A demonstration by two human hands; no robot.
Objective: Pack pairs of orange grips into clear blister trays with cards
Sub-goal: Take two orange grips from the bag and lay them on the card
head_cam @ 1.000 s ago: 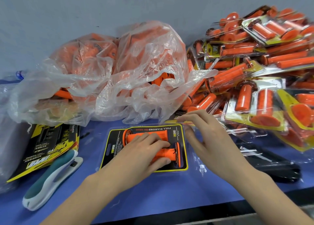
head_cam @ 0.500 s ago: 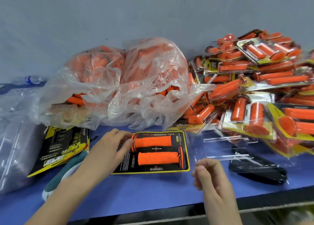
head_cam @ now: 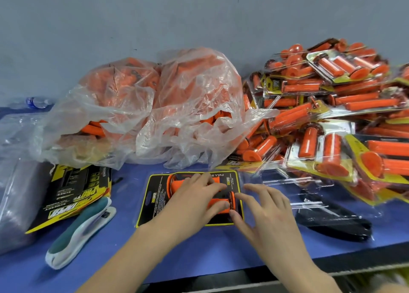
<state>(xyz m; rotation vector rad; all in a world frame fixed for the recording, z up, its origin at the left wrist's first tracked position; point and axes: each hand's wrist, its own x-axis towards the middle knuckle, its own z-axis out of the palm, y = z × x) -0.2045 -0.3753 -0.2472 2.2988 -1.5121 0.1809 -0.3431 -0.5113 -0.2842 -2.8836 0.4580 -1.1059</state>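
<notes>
Nearest me, the left hand (head_cam: 194,202) lies with relaxed fingers over the two orange grips (head_cam: 173,183), pressing them onto the black-and-yellow card (head_cam: 155,204) in the middle of the blue bench (head_cam: 199,255); I judge this seats them in the pack. The right hand (head_cam: 265,206), fingers spread and grasping nothing, touches the card's right edge, probably steadying a clear cover I can hardly make out. Left of the card lie a teal-and-white stapler (head_cam: 79,230) and a stack of spare cards (head_cam: 73,195). Right of it are clear trays (head_cam: 285,179) and a black object (head_cam: 332,222) I cannot identify. Behind the card sit a plastic bag of loose grips (head_cam: 177,98) and, cut off by the frame, a heap of finished packs (head_cam: 332,115).
</notes>
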